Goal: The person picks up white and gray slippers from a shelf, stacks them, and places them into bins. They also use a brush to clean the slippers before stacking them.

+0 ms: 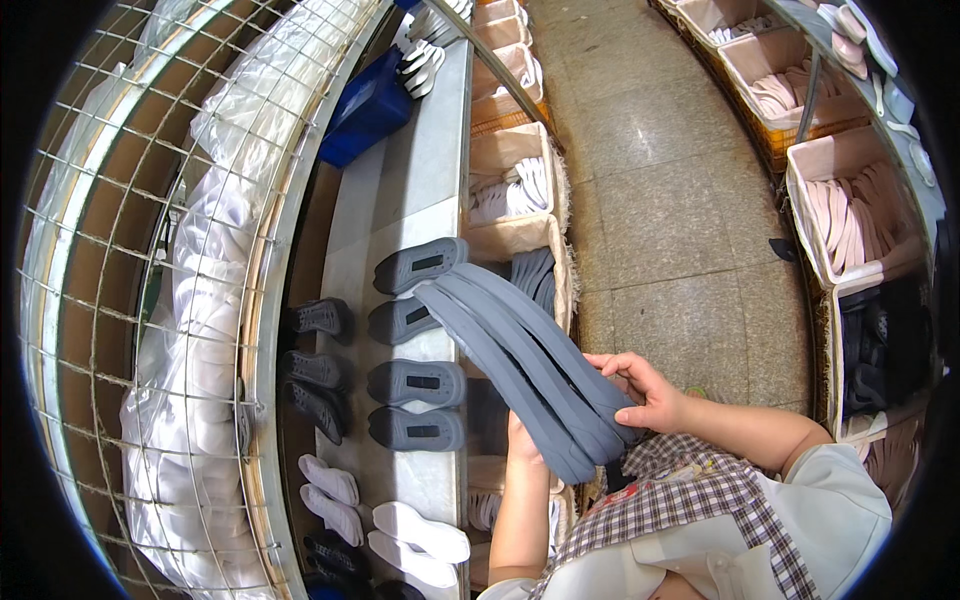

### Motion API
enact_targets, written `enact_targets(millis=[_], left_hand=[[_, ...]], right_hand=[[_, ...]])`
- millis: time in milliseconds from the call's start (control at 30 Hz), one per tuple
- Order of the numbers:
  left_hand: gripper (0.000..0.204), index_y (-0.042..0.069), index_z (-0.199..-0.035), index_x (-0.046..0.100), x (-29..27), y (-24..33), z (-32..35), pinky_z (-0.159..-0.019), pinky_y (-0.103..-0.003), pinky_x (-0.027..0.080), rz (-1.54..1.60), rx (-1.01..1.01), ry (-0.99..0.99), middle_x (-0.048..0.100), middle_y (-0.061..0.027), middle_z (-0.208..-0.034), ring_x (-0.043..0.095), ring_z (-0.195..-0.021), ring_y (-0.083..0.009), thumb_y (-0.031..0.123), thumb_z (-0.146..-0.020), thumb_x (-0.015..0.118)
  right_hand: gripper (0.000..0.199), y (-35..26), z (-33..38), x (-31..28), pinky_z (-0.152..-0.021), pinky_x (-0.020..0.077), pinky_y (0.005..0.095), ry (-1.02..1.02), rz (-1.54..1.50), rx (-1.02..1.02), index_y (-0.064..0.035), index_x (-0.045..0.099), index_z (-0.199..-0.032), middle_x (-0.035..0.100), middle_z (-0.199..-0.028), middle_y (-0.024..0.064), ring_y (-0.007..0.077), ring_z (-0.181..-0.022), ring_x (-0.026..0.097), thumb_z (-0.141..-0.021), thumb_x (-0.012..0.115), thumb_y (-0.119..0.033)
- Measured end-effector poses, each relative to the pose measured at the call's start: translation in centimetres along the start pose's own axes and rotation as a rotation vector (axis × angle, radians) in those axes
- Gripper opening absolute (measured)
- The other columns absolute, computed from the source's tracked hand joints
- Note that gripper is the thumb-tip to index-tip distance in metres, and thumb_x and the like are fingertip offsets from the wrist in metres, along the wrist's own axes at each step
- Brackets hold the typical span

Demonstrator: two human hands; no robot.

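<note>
Several long grey shoe soles (530, 350), lying side by side in a bundle, are held up in front of me. My left hand (522, 442) grips them from below and the left, its fingers mostly hidden under the bundle. At the near right end, my right hand (645, 392) is closed on the soles, with the thumb on the edge and the fingers bent over. The far end of the bundle reaches over the metal bench, where dark grey soles (415, 383) with black patches lie in a row.
On the metal bench (400, 190) to my left stand dark shoes (318, 370), white soles (418, 540) and a blue bin (365, 110). A wire mesh (130, 300) rises beyond. Lined crates (515, 235) run under the bench; others with pink soles (850, 220) line the aisle's right side.
</note>
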State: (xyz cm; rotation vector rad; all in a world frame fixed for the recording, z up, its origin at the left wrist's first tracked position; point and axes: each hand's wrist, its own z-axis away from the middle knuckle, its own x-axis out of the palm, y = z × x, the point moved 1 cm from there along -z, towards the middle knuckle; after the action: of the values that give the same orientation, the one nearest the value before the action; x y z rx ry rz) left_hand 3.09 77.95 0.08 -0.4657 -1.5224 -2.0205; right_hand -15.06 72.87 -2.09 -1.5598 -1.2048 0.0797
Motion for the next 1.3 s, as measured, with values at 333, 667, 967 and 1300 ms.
enact_targets(millis=[333, 667, 967, 1300], left_hand=[[0.045, -0.001, -0.126, 0.048, -1.8, -0.4, 0.0, -0.092, -0.038, 0.048, 0.041, -0.065, 0.011, 0.056, -0.0155, -0.120, 0.056, -0.108, -0.0277, 0.032, -0.095, 0.046], [0.048, 0.007, -0.128, 0.049, -6.6, 17.6, -11.7, -0.102, -0.051, 0.037, 0.109, 0.267, 0.331, 0.052, -0.0120, -0.129, 0.048, -0.120, -0.0300, 0.040, -0.093, 0.046], [0.052, 0.016, -0.126, 0.051, -15.6, 22.8, -26.7, -0.094, -0.047, 0.035, 0.024, -0.025, 0.812, 0.050, -0.0065, -0.131, 0.045, -0.119, -0.0274, 0.048, -0.085, 0.050], [0.064, 0.017, -0.128, 0.048, -19.7, 23.6, -26.9, -0.086, -0.048, 0.036, -0.278, -0.056, 0.938, 0.047, -0.0032, -0.134, 0.040, -0.118, -0.0214, 0.048, -0.076, 0.069]], right_hand=[[0.055, 1.1, -0.7, 0.7, -0.109, 0.0251, 0.0392, 0.068, -0.192, 0.222, -0.0049, 0.034, -0.130, 0.034, -0.143, 0.0165, 0.0234, -0.132, 0.033, -0.087, 0.062, -0.026], [0.043, -0.4, 1.8, -3.7, -0.103, 0.0336, 0.0358, 0.318, 0.272, 0.370, -0.0057, 0.048, -0.127, 0.040, -0.138, 0.0074, 0.0201, -0.127, 0.038, -0.089, 0.058, -0.022], [0.029, 2.6, 10.9, -5.7, -0.093, 0.0419, 0.0314, 0.684, 0.220, 0.587, -0.0041, 0.053, -0.114, 0.051, -0.122, 0.0053, 0.0165, -0.112, 0.049, -0.087, 0.059, -0.011], [0.023, 4.0, 7.4, -7.8, -0.089, 0.0421, 0.0300, 0.670, 0.244, 0.599, -0.0032, 0.055, -0.108, 0.054, -0.111, 0.0040, 0.0142, -0.104, 0.050, -0.086, 0.060, -0.010]])
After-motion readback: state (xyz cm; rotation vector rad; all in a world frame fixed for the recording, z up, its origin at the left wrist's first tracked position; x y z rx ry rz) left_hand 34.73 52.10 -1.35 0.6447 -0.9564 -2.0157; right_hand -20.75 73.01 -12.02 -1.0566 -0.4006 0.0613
